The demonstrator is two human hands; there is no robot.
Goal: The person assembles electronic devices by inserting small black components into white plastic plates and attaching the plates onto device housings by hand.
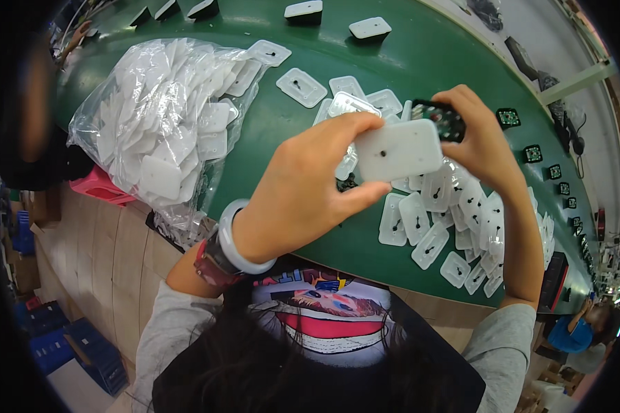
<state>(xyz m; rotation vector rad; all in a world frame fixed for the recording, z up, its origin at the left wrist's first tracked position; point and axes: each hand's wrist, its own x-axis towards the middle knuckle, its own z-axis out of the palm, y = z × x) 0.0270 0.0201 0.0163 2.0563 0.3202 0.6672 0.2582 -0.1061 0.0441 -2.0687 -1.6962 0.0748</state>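
Note:
Between the thumb and fingers of my left hand (pixel 303 182) is a white plastic cover (pixel 401 150), rectangular with rounded corners and a small dark spot in it. My right hand (pixel 479 131) grips a black housing (pixel 439 120) with a circuit board showing inside, just behind the cover's upper right corner. Both are held above the green table (pixel 255 165). Under and beside my hands lies a loose pile of similar white covers (pixel 437 189), many with a small black part in the middle. Whether the cover and the housing touch, I cannot tell.
A clear plastic bag (pixel 165 117) full of white covers lies at the left. Several black housings with white tops (pixel 370 27) stand along the far side. Black housings with boards (pixel 532 153) line the right edge. Another person (pixel 575 334) sits at far right.

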